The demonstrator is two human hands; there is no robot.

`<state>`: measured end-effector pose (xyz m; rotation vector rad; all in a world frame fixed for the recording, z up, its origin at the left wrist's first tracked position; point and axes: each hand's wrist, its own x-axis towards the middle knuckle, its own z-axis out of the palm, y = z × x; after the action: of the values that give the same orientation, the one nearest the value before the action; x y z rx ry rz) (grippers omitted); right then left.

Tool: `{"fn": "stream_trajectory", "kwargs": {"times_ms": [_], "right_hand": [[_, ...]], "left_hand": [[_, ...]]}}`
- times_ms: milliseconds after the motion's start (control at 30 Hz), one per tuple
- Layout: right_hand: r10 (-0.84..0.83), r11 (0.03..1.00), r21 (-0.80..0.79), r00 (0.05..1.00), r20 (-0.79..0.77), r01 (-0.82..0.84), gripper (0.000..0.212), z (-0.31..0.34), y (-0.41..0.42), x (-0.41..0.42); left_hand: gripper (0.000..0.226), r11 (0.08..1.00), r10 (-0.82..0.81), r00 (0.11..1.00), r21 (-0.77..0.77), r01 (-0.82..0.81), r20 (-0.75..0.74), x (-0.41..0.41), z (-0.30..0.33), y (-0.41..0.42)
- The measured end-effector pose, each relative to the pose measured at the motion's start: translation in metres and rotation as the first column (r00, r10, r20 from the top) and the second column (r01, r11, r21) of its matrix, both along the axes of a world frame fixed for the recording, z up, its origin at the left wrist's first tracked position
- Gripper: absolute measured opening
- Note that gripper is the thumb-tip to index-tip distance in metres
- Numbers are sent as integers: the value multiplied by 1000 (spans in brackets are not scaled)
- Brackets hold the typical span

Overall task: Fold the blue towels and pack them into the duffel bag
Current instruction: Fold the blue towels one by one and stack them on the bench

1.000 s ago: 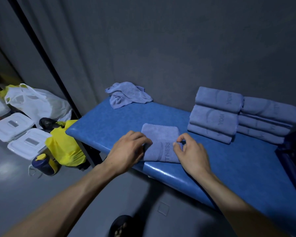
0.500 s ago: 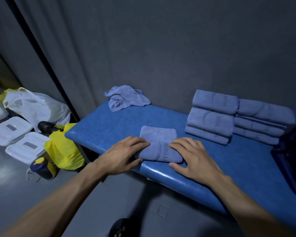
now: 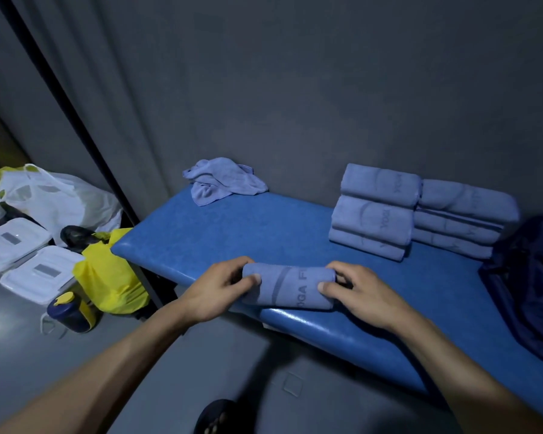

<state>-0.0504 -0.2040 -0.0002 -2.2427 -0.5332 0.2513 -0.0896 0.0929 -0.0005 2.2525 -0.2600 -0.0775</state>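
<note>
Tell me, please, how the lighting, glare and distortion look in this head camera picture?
Head view: dim and blue-grey throughout; glare shows only on the blue padded bench along its front edge; wide-angle bending curves the dark pole at left; the folded towel held by the left hand and right hand is sharp enough to read its lettering.

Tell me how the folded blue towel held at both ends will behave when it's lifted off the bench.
The folded blue towel is soft cloth, so it will probably sag between the left hand and right hand. Its loose folds may open. It looks light and unlikely to slip.
</note>
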Motion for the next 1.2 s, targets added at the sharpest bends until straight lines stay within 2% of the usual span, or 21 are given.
{"fn": "stream_trajectory", "kwargs": {"times_ms": [100,200,300,367,467,600,733,867,967,1033,1100,1200], "right_hand": [[-107,994,29,992,-63,109,35,-4,6,3],[-198,979,31,977,-72,201,36,-6,16,6],[-292,956,-18,956,-29,292,43,-11,24,12],[-344,939,-37,938,-32,343,52,-11,28,15],[-410,908,-92,912,2,408,57,-12,34,17],[-432,875,-182,893,123,448,53,-15,37,16],[-424,873,-209,897,123,441,36,-13,39,13],[-426,867,-220,893,144,448,34,-13,41,9],[-432,866,-213,892,134,452,35,-14,39,9],[-434,868,-207,892,128,452,36,-16,39,9],[-437,869,-200,891,120,453,36,-16,38,8],[-427,887,-157,901,77,434,36,-19,33,8]], "left_hand": [[46,992,96,992,-74,-101,-78,8,1,-8],[54,978,184,974,-73,-195,-133,18,2,-12],[44,959,272,943,-29,-283,-191,27,0,-16],[34,951,310,939,55,-305,-150,32,-1,-18],[19,949,293,951,146,-278,-95,35,0,-17],[26,949,235,966,241,-205,-105,38,4,-19],[28,917,213,968,369,-152,-131,43,7,-26],[33,900,220,961,414,-134,-168,44,14,-33],[30,941,250,941,288,-180,-230,45,22,-35],[21,964,264,911,52,-262,-317,44,22,-35],[22,920,259,885,-179,-348,-388,40,21,-37],[28,841,261,888,-362,-401,-378,36,22,-39]]}}
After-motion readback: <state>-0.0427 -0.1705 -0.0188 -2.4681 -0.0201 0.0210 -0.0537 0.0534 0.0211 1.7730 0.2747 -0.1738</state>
